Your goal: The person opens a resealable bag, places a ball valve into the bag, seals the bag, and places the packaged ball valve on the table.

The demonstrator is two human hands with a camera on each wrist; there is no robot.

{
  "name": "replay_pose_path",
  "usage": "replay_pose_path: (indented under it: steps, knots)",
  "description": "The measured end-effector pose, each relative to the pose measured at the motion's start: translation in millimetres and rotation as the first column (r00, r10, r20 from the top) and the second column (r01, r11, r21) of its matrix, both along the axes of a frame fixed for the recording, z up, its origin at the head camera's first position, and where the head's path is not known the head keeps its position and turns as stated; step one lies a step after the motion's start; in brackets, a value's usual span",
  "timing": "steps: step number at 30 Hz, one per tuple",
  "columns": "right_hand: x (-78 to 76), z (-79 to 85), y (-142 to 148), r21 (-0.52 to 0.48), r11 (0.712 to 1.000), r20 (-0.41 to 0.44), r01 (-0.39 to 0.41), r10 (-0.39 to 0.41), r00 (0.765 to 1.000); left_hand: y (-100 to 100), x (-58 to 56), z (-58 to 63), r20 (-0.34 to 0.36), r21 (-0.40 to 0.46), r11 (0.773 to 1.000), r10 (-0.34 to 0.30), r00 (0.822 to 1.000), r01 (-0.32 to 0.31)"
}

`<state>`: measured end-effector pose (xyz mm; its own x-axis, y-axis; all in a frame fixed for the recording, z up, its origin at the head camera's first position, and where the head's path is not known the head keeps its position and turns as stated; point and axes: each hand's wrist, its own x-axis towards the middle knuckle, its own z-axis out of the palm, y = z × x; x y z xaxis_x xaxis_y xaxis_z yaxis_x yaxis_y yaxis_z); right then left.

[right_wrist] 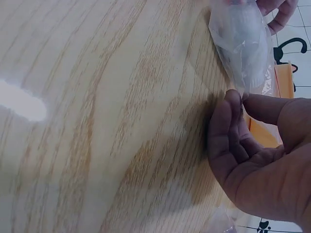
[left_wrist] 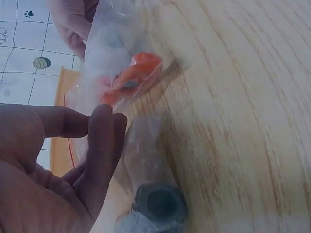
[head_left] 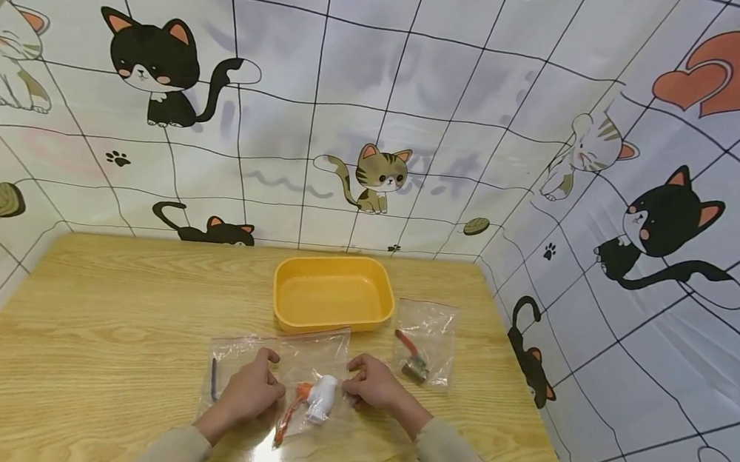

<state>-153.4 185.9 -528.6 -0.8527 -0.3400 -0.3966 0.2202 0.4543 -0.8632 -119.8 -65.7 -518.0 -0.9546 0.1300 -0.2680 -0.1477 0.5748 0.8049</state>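
Between the two hands, a clear zip bag (head_left: 311,352) with a red seal line holds a white rounded object (head_left: 323,399) and an orange piece (left_wrist: 138,73) with a long thin part. My left hand (head_left: 252,387) pinches one side of this bag between thumb and fingertips. On the opposite side, my right hand (head_left: 375,384) pinches the bag's edge, its other fingers curled beneath. Under and beside the left hand lies another clear bag (head_left: 234,355) with a dark thin item (head_left: 214,379) in it. In the left wrist view, a dark round end (left_wrist: 160,204) shows in that bag.
A yellow tray (head_left: 337,259) stands at the back of the wooden table (head_left: 121,311). Right of it lies a clear bag (head_left: 441,327) with a red-handled, grey-headed item (head_left: 413,365). Cat-printed cloth (head_left: 313,129) walls the table's back and sides.
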Motion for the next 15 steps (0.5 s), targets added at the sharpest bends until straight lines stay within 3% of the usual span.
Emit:
replay_pose_path:
  steps: [15]
  knots:
    - [-2.9,5.7,4.6,0.156,0.987,-0.076,-0.025,0.037,0.996,-6.4,-3.9,1.5,-0.034,-0.088,0.996,-0.009,0.999,0.006]
